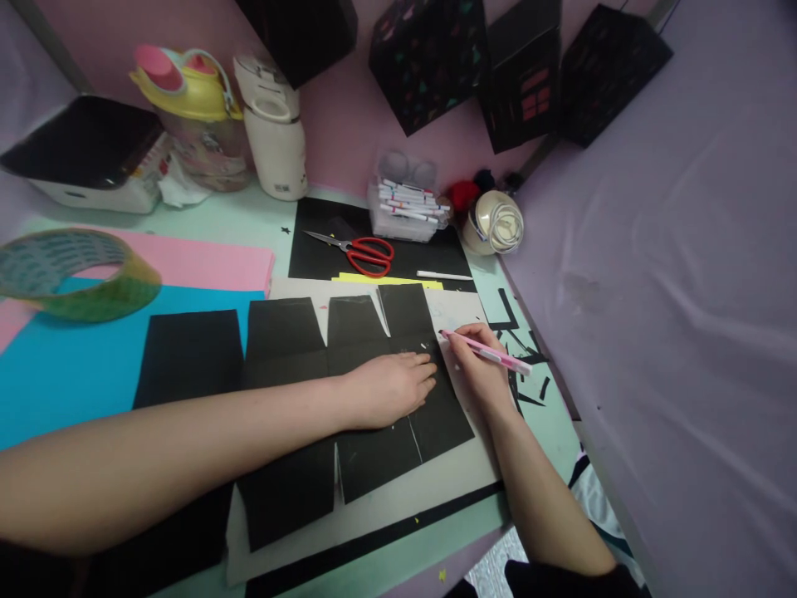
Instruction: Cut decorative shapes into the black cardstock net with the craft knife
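Observation:
A sheet of black card (286, 332) with wedge-shaped slits cut into its top and bottom edges lies on a pale board (466, 465). My left hand (392, 389) rests flat on the card's right part, palm down, with its fingers stretched out. Just beyond the card's right edge, my right hand (482, 370) grips a pink pen-shaped craft knife (498, 357), its dark tip pointing left near that edge. Small white specks lie on the card by my left fingertips. My left forearm covers part of the card.
Red-handled scissors (370, 256) and a white pen (443, 275) lie behind the card. Black paper scraps (529, 353) litter the right side. A tape roll (112, 299) sits on blue paper (80, 357) at left. Marker box (404, 212), white bottle (274, 141) and hanging black boxes (429, 62) are at the back.

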The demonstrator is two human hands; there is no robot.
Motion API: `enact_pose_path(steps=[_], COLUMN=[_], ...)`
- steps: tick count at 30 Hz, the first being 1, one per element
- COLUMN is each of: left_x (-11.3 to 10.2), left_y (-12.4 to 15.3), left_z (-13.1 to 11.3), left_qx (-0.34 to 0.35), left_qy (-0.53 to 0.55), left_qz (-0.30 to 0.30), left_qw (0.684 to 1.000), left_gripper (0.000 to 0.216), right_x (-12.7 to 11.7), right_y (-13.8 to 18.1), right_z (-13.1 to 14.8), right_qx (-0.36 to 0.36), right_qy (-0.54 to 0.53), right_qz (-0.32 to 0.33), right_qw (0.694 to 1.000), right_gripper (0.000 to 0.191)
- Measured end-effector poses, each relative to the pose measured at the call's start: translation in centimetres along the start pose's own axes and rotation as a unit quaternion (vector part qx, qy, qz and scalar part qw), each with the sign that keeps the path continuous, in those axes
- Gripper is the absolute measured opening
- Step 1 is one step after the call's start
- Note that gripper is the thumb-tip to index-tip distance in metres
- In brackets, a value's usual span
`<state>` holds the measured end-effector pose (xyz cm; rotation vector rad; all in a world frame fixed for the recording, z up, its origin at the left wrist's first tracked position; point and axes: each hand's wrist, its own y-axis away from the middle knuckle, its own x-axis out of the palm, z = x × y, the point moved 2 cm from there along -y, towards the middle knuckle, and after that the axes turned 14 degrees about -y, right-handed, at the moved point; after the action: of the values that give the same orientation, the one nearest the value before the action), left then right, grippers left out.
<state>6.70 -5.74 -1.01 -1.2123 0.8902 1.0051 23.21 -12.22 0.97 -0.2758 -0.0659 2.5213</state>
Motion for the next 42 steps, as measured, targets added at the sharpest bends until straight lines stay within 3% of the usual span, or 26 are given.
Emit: enact_pose_path(steps=[7,11,15,28,42], left_x=[0.0,-0.1,-0.2,-0.3,-0.2], left_y=[0.0,0.1,0.2,0.0,0.1], left_z=[0.0,0.0,0.0,-0.1,0.0], left_qx=[-0.003,-0.005,-0.005,-0.013,-0.011], left_qy=[0.007,0.013,0.009,0.015,0.021], left_qz=[0.01,0.012,0.003,0.01,0.011], left_qw=[1.0,1.0,1.0,1.0,1.0], left_gripper=[0.029,0.029,0.03,0.029,0.03], right_x=[-1.5,-1.1,-0.7,-0.5,-0.4], right_y=[-3.7,-5.9,-6.3,-5.4,-5.1], right_z=[0.3,0.5,-0.2,-0.5,-0.1], right_qx=[0.09,0.087,0.064,0.033,0.032], right_qy=[-0.069,-0.067,-0.066,-0.036,-0.009], right_qz=[0.205,0.269,0.275,0.329,0.341], right_qw=[0.972,0.957,0.957,0.943,0.94], right_gripper=[0.02,0.017,0.008,0.01,0.008])
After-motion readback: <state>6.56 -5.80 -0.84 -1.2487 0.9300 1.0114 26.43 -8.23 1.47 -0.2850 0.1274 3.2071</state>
